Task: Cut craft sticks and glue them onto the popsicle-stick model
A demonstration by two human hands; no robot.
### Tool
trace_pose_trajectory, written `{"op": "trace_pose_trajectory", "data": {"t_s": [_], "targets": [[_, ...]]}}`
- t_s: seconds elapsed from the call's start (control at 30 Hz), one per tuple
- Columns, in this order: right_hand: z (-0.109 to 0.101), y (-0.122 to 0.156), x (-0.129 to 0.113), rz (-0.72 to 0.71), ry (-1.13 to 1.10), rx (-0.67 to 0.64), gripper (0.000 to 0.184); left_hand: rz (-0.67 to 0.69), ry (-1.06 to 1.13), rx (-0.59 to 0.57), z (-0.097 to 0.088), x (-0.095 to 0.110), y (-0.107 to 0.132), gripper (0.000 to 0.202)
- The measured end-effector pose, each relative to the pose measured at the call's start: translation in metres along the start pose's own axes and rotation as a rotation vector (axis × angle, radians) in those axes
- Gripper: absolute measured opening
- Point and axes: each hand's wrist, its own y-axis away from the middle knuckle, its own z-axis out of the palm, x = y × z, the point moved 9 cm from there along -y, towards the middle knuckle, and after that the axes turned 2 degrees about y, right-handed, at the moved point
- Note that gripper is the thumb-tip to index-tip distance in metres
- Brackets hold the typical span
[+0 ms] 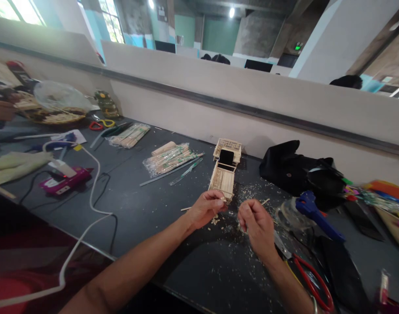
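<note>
My left hand (206, 209) is closed in a pinch on a small pale piece of wood (223, 199), just in front of a model built from thin wooden sticks (223, 179). The model has a slatted front part and a latticed back part, with a black rectangular thing (226, 157) in its middle. Over the scraps to the right, my right hand (258, 224) has its fingers curled together; whatever they may hold is hidden. Small wood chips (215, 219) lie scattered below and between both hands.
Red-handled scissors (312, 279) lie by my right forearm, near a blue glue gun (318, 216) and a clear jar (289, 213). A black bag (294, 170) rests against the partition. Left are bagged sticks (169, 159), a purple power strip (66, 181) and a white cable (96, 174).
</note>
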Motion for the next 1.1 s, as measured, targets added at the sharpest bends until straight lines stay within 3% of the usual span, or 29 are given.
{"op": "trace_pose_trajectory", "data": {"t_s": [0.17, 0.37, 1.1], "targets": [[-0.003, 0.002, -0.017, -0.191, 0.252, 0.053, 0.015, -0.014, -0.047, 0.008, -0.002, -0.002, 0.000, 0.032], [0.000, 0.005, -0.032, -0.301, 0.302, 0.059, 0.010, -0.004, -0.118, 0.030, -0.003, -0.001, 0.001, 0.033], [0.003, 0.006, -0.033, -0.310, 0.270, 0.031, 0.011, -0.004, -0.205, -0.002, 0.005, 0.002, 0.003, 0.035]]}}
